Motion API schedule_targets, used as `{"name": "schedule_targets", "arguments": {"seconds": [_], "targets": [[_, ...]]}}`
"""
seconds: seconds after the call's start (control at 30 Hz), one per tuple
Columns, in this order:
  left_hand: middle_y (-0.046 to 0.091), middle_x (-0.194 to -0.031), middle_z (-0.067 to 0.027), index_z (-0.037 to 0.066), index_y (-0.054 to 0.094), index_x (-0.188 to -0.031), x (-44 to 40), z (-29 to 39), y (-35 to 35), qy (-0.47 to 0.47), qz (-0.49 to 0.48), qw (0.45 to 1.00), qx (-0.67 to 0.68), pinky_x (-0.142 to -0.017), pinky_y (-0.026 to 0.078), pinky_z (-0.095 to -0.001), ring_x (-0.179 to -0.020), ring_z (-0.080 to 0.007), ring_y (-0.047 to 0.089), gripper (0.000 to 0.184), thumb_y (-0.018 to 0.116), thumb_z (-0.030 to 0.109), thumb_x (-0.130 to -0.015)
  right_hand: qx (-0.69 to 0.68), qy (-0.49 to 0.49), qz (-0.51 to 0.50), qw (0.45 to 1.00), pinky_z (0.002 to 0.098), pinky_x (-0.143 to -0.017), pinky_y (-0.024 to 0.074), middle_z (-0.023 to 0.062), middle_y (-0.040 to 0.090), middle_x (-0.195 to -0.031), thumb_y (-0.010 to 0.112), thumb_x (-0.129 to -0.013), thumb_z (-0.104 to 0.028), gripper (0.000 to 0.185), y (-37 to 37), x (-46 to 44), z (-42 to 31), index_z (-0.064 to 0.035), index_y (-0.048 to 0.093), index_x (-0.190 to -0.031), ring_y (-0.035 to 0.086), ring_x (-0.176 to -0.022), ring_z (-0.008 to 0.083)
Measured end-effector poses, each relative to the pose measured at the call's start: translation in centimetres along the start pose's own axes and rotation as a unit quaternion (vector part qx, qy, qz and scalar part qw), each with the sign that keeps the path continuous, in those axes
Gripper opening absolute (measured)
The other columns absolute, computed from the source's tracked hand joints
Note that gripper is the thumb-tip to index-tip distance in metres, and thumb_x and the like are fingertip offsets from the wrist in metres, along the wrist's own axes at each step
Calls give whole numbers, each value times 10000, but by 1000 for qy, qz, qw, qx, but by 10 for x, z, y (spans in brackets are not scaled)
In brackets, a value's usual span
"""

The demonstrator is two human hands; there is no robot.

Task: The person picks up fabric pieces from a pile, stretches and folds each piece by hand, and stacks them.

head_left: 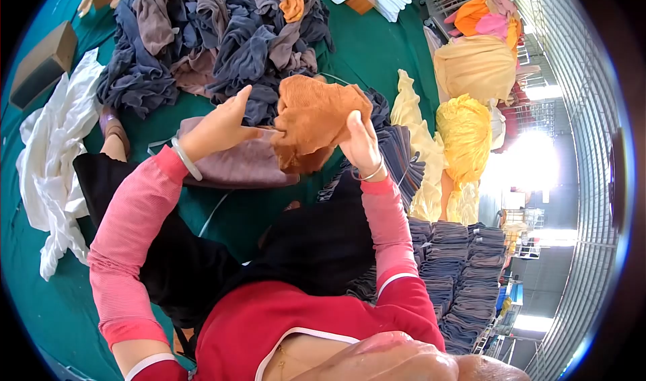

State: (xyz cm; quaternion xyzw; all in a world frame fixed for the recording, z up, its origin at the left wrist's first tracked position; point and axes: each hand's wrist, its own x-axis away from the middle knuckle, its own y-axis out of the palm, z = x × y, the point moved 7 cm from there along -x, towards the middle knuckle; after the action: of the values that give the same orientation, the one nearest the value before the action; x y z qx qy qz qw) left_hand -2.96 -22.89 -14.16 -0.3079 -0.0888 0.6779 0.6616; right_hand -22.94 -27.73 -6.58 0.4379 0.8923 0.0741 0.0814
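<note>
My right hand [361, 147] grips the right edge of a rust-brown cloth [321, 115], with the thumb on top. The cloth is bunched and hangs in the air in front of my body. Just left of it, my left hand [219, 126] is open, fingers stretched upward and thumb pointing towards the cloth; I cannot tell whether it touches. A mauve cloth bundle [232, 159] lies beneath both hands. Beyond them rises a heap of crumpled dark blue and mauve cloths [235, 51], with an orange cloth [289, 1] on top.
A green ground sheet [363, 51] spreads under everything. White cloth [60, 152] and a brown block [44, 64] lie at the left. Stacks of folded dark cloths [454, 266] stand to my right, near yellow cloth bundles [464, 135]. Wire racks [521, 233] stand farther off.
</note>
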Motion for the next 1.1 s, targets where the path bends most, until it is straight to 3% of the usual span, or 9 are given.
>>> {"name": "schedule_targets", "arguments": {"seconds": [0.1, 0.2, 0.3, 0.37, 0.43, 0.63, 0.9, 0.93, 1.1], "targets": [[600, -1039, -128, -42, 391, -1265, -5, 3, 19, -31, -84, 970, 225, -860, 445, -325, -978, -203, 580, 620, 698, 81, -740, -28, -22, -40, 999, 411, -1026, 328, 117, 396, -1349, 421, -949, -380, 570, 10, 1, -19, -31, 257, -1369, 401, -1242, 264], [584, -1065, -19, -23, 505, -1194, -10, 18, 31, -76, -222, 868, 437, -875, 422, -244, -975, -83, 537, 401, 632, 52, -822, -3, -27, -19, 999, 423, -1017, 338, 121, 406, -1339, 411, -936, -443, 591, 1, -4, -26, -35, 296, -1347, 399, -1242, 267], [591, -1051, -14, -16, 536, -1158, -14, 27, 18, -121, -176, 842, 495, -861, 425, -240, -955, -81, 543, 341, 614, 119, -855, -9, -25, 20, 999, 413, -1016, 339, 118, 440, -1310, 348, -953, -454, 556, -17, -10, -27, -36, 346, -1319, 414, -1230, 262], [590, -1074, -16, -20, 512, -1189, -13, 29, 0, -167, -163, 868, 437, -868, 420, -234, -951, -76, 548, 390, 596, 194, -874, 43, -36, 43, 998, 399, -1006, 350, 112, 473, -1282, 332, -955, -463, 551, -31, -13, -30, -37, 382, -1299, 432, -1214, 247], [587, -1100, -33, -7, 492, -1215, -16, 32, -10, -130, -105, 861, 480, -878, 432, -253, -965, -96, 561, 401, 591, 177, -872, 15, -27, 42, 999, 378, -1022, 321, 94, 468, -1291, 332, -971, -412, 513, -43, -12, -24, -22, 391, -1298, 430, -1208, 215], [606, -1066, -55, 17, 533, -1150, -14, 34, -10, -208, -41, 695, 687, -857, 472, -284, -951, -133, 589, 356, 628, 160, -838, -2, -19, 50, 999, 380, -1019, 325, 87, 492, -1268, 319, -961, -459, 532, -41, -11, -17, -43, 426, -1274, 455, -1187, 216], [607, -963, -33, 75, 524, -971, -26, 17, -40, -105, 51, 770, 627, -764, 483, -241, -865, -102, 586, 190, 611, 8, -817, 156, 31, 87, 983, 326, -981, 364, 102, 546, -1201, 285, -982, -421, 535, -57, -17, -18, 14, 484, -1221, 517, -1103, 189], [602, -1006, -3, 82, 514, -1149, -26, 16, -43, -109, 62, 791, 598, -778, 426, -195, -896, -64, 558, 336, 595, 28, -828, 193, 49, 96, 975, 315, -970, 372, 105, 559, -1184, 285, -984, -415, 537, -66, -18, -14, 23, 500, -1207, 530, -1082, 183], [610, -923, 1, 32, 537, -1140, -27, 2, -59, -133, 64, 899, 412, -676, 421, -155, -771, -40, 546, 321, 597, 22, -825, 362, -40, 135, 921, 208, -725, 361, -12, 528, -821, 391, -971, -391, 483, -76, -22, -27, 52, 574, -1030, 444, -795, 61]]}}
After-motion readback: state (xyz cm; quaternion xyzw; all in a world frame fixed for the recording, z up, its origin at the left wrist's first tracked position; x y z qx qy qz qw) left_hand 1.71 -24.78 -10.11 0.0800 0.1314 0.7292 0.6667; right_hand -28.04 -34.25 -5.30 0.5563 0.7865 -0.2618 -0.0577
